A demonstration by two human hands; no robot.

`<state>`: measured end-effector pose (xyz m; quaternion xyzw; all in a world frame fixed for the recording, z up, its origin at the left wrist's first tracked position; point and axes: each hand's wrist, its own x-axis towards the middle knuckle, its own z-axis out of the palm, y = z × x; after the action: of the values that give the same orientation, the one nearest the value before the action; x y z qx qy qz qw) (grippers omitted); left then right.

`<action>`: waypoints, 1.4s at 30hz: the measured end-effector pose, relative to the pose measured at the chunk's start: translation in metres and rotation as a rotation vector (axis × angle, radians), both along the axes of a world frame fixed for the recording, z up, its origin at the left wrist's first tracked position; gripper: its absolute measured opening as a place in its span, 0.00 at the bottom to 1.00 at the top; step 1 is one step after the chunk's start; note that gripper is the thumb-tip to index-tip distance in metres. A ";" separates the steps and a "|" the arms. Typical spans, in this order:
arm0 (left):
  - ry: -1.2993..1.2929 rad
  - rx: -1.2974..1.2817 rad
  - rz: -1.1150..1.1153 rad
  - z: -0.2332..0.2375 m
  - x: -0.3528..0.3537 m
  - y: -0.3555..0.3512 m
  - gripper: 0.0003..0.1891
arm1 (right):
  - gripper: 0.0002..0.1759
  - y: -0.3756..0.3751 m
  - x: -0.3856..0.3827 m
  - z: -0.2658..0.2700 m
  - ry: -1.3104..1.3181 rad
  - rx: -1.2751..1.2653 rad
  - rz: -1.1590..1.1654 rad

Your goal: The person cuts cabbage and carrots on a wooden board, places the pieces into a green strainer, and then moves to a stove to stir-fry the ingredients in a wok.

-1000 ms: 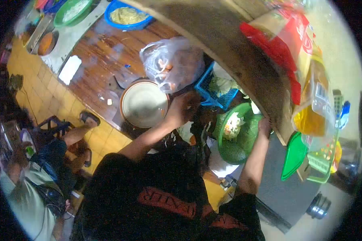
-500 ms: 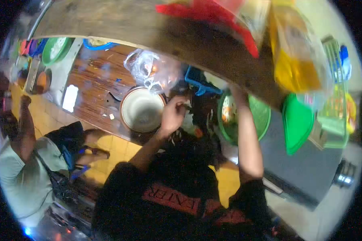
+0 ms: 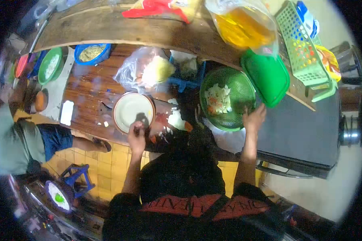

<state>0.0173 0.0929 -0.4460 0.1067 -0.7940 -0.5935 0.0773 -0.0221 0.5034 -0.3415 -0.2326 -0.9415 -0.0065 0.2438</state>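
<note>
Compared with half a second before, both hands have changed place: the left hand (image 3: 136, 138) has come from beside the white bowl (image 3: 128, 110) to its near rim, and the right hand (image 3: 254, 118) has drawn back from the far part of the green basket (image 3: 238, 84) to its right rim. Also the view itself has shifted, so the shelf (image 3: 88, 26) shows differently.

The left hand has its fingers bent together over the bowl's near edge. Whether they grip the rim or pinch some small thing, one cannot tell. The right hand has its fingers spread loosely and seems to touch the basket; whether it grips firmly is also not clear. The basket stands on the worktop (image 3: 86, 86), to the right of the bowl and apart from it, and white and orange cut vegetables (image 3: 218, 99) lie inside, mostly toward its left side.

As a judgement, the basket is better held with fingers on one side of the rim and thumb on the other, because the load lies off the middle and could make it tip. It should be kept level, and away from the green lid (image 3: 269, 76), which is very near its upper right edge. For the bowl, a light and steady hold is enough. The vegetable scraps (image 3: 175, 120) between the two vessels could stick underneath, so lifting would be cleaner than sliding.
</note>
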 end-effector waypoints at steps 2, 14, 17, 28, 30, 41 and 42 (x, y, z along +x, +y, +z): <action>0.063 0.123 -0.001 0.014 -0.004 0.020 0.08 | 0.33 0.083 0.037 -0.119 0.028 -0.468 0.006; -0.029 0.213 -0.097 0.044 0.046 0.074 0.13 | 0.36 0.029 0.087 -0.046 0.239 -1.754 0.095; -0.126 0.431 -0.173 0.070 0.073 0.089 0.22 | 0.33 0.024 0.106 -0.042 0.123 -1.381 0.369; -0.052 0.381 0.127 0.087 0.133 0.093 0.24 | 0.22 -0.079 0.127 -0.032 -0.106 -1.462 0.526; -0.057 0.385 0.153 0.081 0.138 0.076 0.20 | 0.22 -0.094 0.122 -0.030 -0.094 -1.536 0.592; 0.087 0.466 0.476 0.088 0.133 -0.047 0.17 | 0.28 -0.218 0.065 -0.028 -0.359 -1.535 1.036; 0.044 0.511 0.478 0.091 0.132 -0.069 0.19 | 0.29 -0.234 0.066 -0.020 -0.396 -1.662 1.066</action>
<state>0.1491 0.0236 -0.3555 0.2927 -0.5706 -0.7402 0.2022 0.0435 0.2694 -0.3612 0.1280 -0.6523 0.7237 -0.1857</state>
